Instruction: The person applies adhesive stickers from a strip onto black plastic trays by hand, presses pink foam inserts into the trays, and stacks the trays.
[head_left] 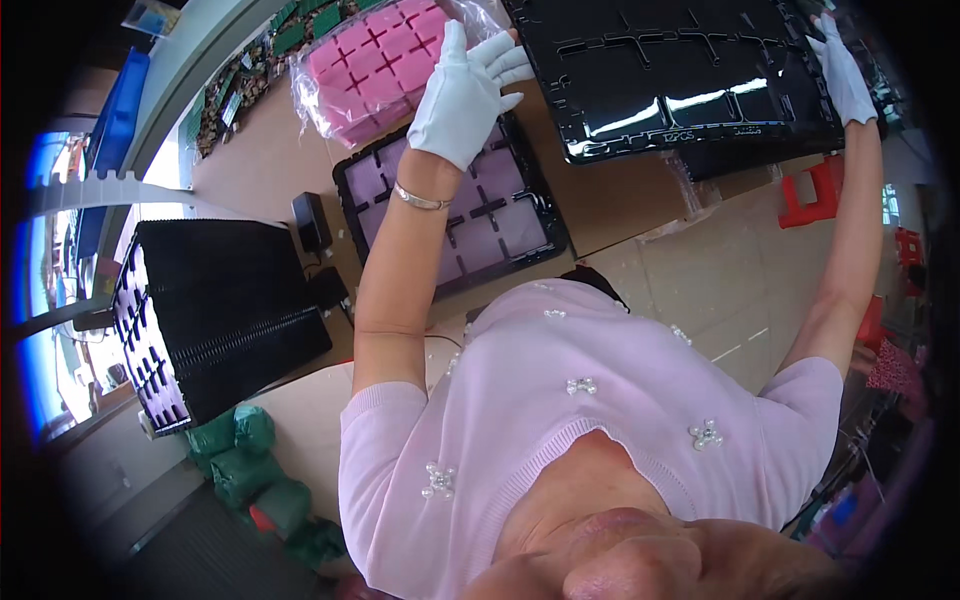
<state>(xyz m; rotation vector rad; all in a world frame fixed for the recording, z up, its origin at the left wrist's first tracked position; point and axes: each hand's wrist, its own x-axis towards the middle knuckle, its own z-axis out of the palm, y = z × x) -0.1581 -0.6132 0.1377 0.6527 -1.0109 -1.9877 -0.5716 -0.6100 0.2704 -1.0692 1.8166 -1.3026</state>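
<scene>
A person in white gloves works at a brown tabletop (600, 205), the left hand (458, 112) with fingers spread and outstretched at the left edge of a glossy black plastic tray (690, 85), the right hand (846, 82) at its right edge; whether either grips it cannot be told. Near the left wrist lies a black-rimmed tray with lavender compartments (508, 228). Pink blocks in clear plastic (385, 62) sit beyond it; stacked black trays (235, 300) stand at left.
</scene>
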